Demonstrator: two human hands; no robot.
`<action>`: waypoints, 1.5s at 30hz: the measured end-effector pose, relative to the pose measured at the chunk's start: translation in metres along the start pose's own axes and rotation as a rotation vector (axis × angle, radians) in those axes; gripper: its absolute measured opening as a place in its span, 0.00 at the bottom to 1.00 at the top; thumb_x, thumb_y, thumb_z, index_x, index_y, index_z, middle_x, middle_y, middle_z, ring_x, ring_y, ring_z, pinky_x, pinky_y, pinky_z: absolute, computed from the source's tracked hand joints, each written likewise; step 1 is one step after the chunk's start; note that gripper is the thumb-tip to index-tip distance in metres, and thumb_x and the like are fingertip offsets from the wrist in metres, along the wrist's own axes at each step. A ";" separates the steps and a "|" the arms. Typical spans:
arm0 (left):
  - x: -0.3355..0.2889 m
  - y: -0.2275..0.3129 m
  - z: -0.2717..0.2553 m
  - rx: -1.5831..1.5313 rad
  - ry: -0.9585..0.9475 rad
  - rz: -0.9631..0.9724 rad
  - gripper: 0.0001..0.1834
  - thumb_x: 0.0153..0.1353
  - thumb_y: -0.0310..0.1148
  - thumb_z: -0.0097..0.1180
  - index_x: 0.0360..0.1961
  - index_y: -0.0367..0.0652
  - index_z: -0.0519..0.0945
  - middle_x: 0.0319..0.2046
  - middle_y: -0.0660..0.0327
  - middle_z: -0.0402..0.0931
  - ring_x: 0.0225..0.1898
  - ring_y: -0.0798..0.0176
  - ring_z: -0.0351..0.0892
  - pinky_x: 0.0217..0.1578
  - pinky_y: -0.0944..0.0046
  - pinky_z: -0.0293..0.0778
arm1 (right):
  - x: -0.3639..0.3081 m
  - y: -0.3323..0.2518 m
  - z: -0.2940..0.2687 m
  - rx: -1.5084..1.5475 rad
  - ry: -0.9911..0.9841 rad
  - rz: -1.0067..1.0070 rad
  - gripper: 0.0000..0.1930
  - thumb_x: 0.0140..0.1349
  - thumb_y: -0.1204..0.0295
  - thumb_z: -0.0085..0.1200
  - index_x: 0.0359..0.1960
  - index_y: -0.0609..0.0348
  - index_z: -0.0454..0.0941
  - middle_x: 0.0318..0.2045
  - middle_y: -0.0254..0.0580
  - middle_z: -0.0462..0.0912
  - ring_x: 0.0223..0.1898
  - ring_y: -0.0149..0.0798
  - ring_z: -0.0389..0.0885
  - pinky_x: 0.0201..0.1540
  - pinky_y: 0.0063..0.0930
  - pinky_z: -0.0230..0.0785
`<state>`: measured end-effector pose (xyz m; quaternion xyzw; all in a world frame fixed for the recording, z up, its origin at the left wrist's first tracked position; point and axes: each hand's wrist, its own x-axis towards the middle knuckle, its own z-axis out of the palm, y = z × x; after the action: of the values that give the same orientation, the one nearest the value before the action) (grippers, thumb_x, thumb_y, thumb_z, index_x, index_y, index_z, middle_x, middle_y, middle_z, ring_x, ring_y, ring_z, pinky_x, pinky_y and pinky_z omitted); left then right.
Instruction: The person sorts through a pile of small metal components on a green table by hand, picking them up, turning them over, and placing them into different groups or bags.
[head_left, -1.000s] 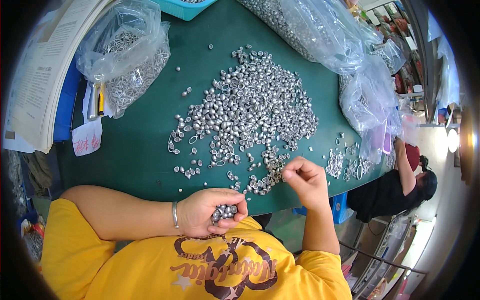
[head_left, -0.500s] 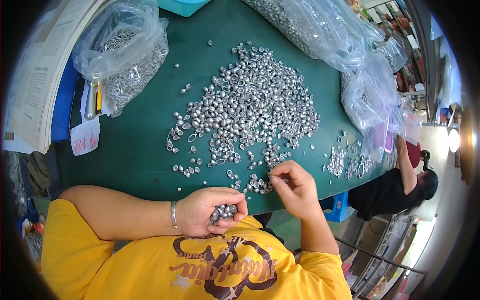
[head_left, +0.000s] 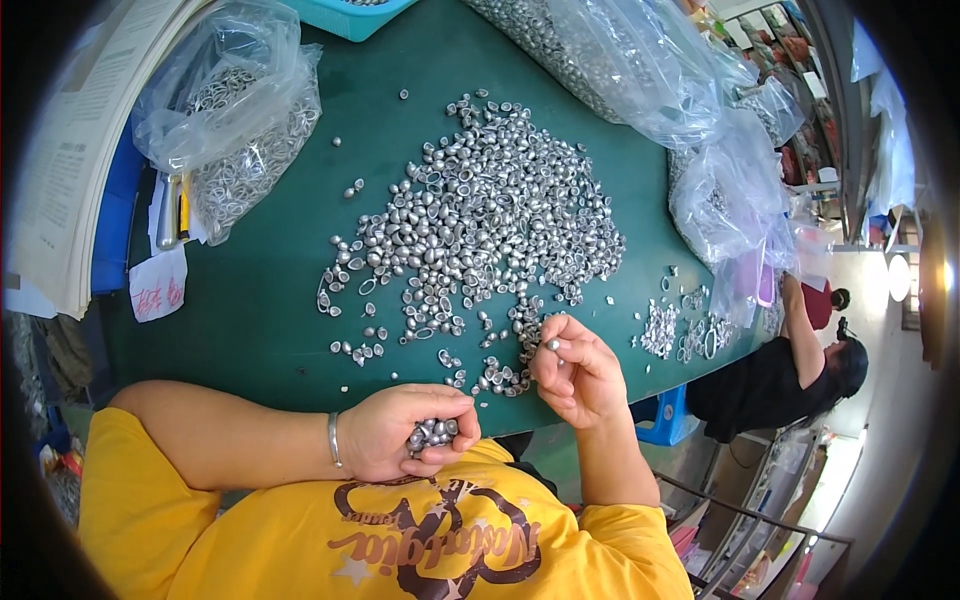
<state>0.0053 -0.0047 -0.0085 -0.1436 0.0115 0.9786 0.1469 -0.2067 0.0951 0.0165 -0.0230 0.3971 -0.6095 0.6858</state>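
Note:
A broad heap of small silvery oval metal pieces covers the middle of the dark green tabletop. Some look like domed cups, others like open rings. My left hand, palm up near the table's front edge, is cupped around a handful of metal pieces. To its right, my right hand is raised at the near tip of the heap. Between its thumb and fingers it pinches one small rounded metal piece. A short trail of loose pieces lies just left of that hand.
A clear bag of metal rings stands far left, beside stacked papers. Larger filled plastic bags line the far right. Small flat pieces and rings lie at right. Another person works beyond, near a blue stool.
My right hand has lifted slightly and turned, bringing a small metal piece into view between its fingers. My left hand keeps its handful. The whole view has shifted a little.

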 end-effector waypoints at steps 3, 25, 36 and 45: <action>0.000 0.000 0.001 0.004 0.020 -0.002 0.16 0.64 0.36 0.35 0.27 0.37 0.71 0.23 0.61 0.63 0.16 0.72 0.56 0.13 0.74 0.51 | 0.000 -0.001 -0.003 0.019 -0.080 0.004 0.07 0.58 0.75 0.39 0.37 0.63 0.68 0.22 0.53 0.75 0.12 0.31 0.62 0.11 0.18 0.54; -0.001 0.000 0.001 -0.001 0.028 0.015 0.16 0.64 0.36 0.34 0.27 0.39 0.72 0.26 0.59 0.66 0.16 0.72 0.57 0.13 0.75 0.52 | -0.028 0.025 0.006 -1.602 0.301 -0.586 0.05 0.46 0.82 0.57 0.26 0.63 0.76 0.18 0.38 0.71 0.16 0.31 0.68 0.18 0.19 0.60; -0.001 0.000 0.000 -0.004 0.021 0.017 0.15 0.64 0.35 0.34 0.27 0.38 0.71 0.26 0.59 0.66 0.17 0.72 0.59 0.14 0.76 0.53 | -0.035 0.017 -0.021 0.032 -0.123 -0.272 0.05 0.53 0.80 0.48 0.33 0.62 0.70 0.23 0.44 0.72 0.19 0.28 0.65 0.17 0.14 0.55; 0.000 0.000 0.001 -0.001 0.025 0.026 0.15 0.63 0.35 0.34 0.27 0.38 0.71 0.26 0.58 0.66 0.17 0.71 0.58 0.13 0.75 0.53 | -0.033 0.023 0.002 -1.582 0.192 -0.673 0.06 0.46 0.80 0.58 0.28 0.59 0.79 0.16 0.39 0.70 0.17 0.36 0.69 0.20 0.25 0.61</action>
<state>0.0050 -0.0048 -0.0073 -0.1558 0.0146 0.9786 0.1339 -0.1846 0.1283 0.0226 -0.5582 0.7330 -0.3240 0.2149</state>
